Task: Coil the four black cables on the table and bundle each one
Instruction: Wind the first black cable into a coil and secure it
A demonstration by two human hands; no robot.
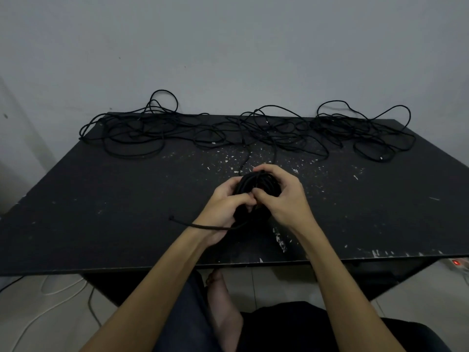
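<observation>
centrally, a coiled black cable (256, 189) sat bunched between both hands just above the bench (101, 212), its long axis running roughly from the near edge toward the far wall. a loose tail end (203, 226) of it stuck out leftward across the left wrist, its tip pointing left. the left hand (225, 207) had its grip curled round the near-left side of the coil; the right hand (281, 196) wrapped the far-right side, thumb and fingers pinching the strands. two strands ran from the coil toward the far tangle. uncoiled black cables (253, 130) lay in loose heaps along the far edge. no readable writing showed. a power strip (456, 264) with a red light lay on the floor at right.
</observation>
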